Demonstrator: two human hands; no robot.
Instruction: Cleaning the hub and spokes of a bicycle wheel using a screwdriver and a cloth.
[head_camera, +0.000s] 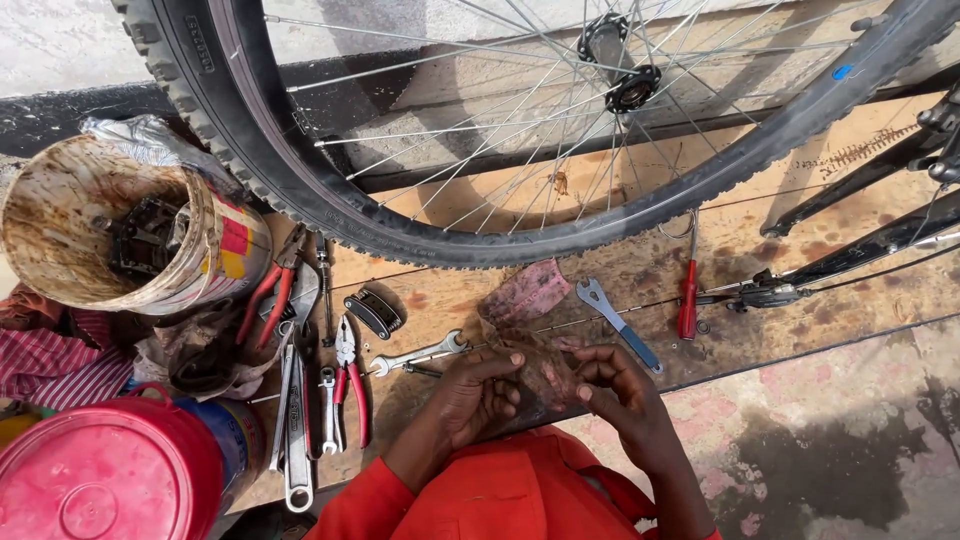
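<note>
Fingers of the left hand curl over a dirty pink rag, pinching it against the fingers of the right hand, which bend in over something too small to make out. The rag trails up onto the wooden bench, just below the bicycle wheel. Rubbing well here likely means keeping the cloth taut and turning the part inside it. Far left, a rust-stained bucket lies tipped, its label banded red and yellow; below it sits a red lidded tub. Pliers, spanners and a red-handled screwdriver lie spread between.
</note>
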